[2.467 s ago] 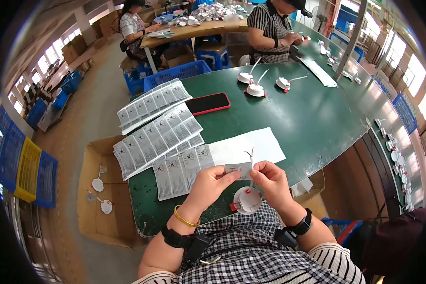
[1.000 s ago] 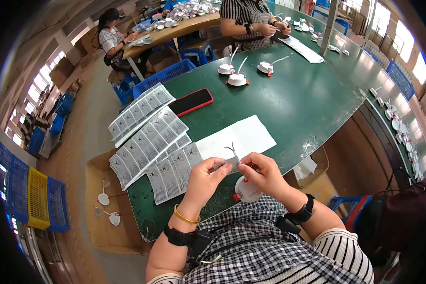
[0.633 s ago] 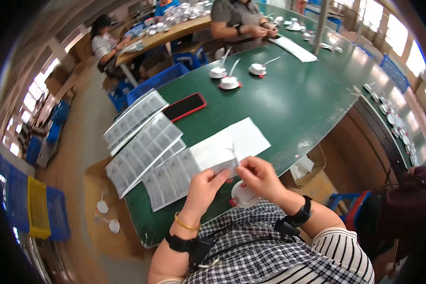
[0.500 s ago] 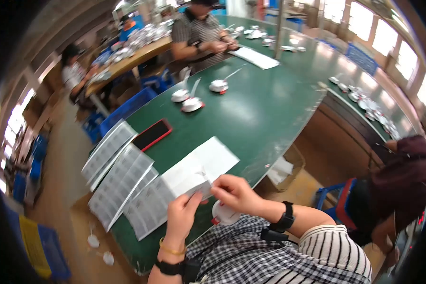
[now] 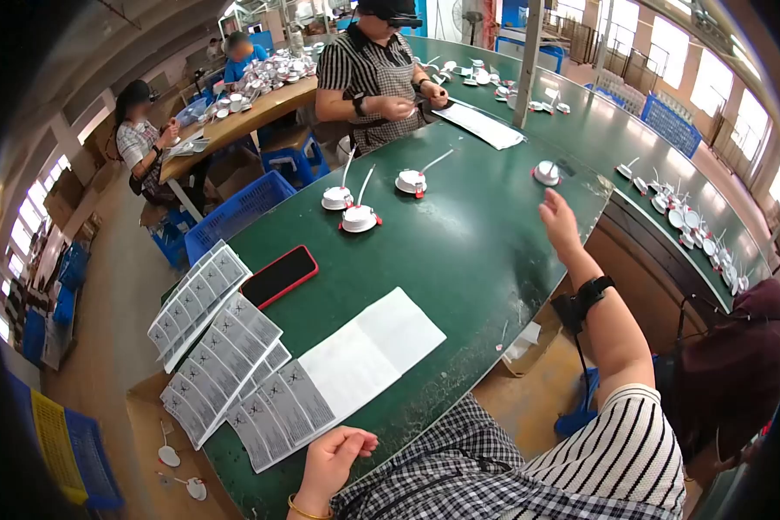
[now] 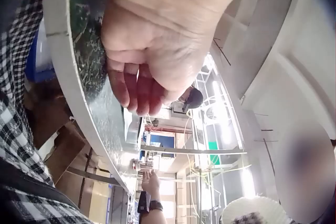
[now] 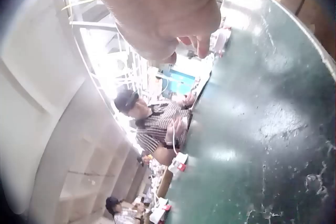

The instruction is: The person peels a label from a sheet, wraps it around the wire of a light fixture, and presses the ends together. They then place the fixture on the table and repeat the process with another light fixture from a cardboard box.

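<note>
Green and scuffed, the bench [image 5: 485, 260] carries a white lamp [image 5: 547, 173] near its right-hand corner, just beyond the right hand [image 5: 561, 224]. That hand's fingers look extended and relaxed, seemingly gripping nothing; whether a fingertip touches the lamp I cannot tell. The left hand [image 5: 334, 464] is at the near edge, its fingers loosely curled around nothing visible, just beside the printed label sheets [image 5: 221, 368] and their bare white backing [image 5: 377, 334]. Three more lamps [image 5: 359, 219] stand farther left with cables raised, beyond a red-edged phone [image 5: 280, 276].

The likeliest mishap is at that corner: a careless brush of fingers or wrist could tip the lamp or push it over the side, since the edge lies near. Its cable is not clear, so a snag is possible too. On the left, the fanned sheets appear to overhang the bench; a sweep of the left wrist could drag them into the cardboard box [image 5: 143, 407] below.
</note>
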Tool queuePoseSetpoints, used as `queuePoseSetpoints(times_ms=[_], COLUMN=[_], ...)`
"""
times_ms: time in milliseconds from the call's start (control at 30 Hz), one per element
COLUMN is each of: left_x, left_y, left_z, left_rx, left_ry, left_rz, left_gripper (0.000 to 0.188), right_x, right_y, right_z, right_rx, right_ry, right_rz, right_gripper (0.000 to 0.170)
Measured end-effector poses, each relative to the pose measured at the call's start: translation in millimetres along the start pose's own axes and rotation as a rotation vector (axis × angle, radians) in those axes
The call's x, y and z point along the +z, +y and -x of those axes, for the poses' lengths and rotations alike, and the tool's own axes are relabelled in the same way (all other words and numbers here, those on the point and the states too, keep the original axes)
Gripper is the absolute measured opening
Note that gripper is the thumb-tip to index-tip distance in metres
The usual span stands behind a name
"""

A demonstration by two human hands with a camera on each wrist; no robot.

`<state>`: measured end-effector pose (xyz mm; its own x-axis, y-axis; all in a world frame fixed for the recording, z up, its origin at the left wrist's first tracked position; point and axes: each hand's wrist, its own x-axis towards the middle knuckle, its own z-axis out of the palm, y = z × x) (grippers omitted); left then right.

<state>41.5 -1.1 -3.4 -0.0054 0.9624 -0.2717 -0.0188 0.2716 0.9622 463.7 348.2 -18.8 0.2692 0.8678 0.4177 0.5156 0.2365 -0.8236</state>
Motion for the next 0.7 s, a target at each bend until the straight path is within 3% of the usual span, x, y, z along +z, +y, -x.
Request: queuePoseSetpoints(times_ms=[33, 100, 200, 267, 433, 533, 700], left_x=[-0.8, -8.9, -4.9, -13.1, -22.9, -26.0, -26.4], left_y=[-1.1, -12.4, 14.0, 12.5, 17.8, 19.8, 10.7], left_z=[-2.3, -6.6, -1.0, -4.1, -12.9, -17.8, -17.3], left_rx=[-0.030, -0.110, 0.033, 0.011, -0.043, -0.063, -0.051], left_ry=[-0.044, -0.119, -0.180, -0.226, -0.261, -0.297, -0.333], left_rz=[-0.011, 0.042, -0.063, -0.037, 0.061, 0.107, 0.130], left_gripper=[0.025, 0.020, 0.018, 0.019, 0.018, 0.017, 0.018], right_x=[8.9, 41.6, 97.2, 134.4, 200.0, 223.0, 198.6], right_y=[1.2, 2.1, -25.8, -30.5, -51.9, -53.9, -75.6], right_z=[-2.9, -2.6, -3.4, -16.8, -56.5, -68.3, -45.0], right_rx=[-0.004, -0.175, -0.121, -0.113, -0.170, 0.053, 0.019], right_ry=[0.001, -0.228, -0.349, -0.411, -0.399, -0.344, -0.255], right_rz=[0.000, 0.079, 0.003, -0.046, 0.043, -0.095, -0.316], right_gripper=[0.040, 0.040, 0.039, 0.042, 0.047, 0.044, 0.030])
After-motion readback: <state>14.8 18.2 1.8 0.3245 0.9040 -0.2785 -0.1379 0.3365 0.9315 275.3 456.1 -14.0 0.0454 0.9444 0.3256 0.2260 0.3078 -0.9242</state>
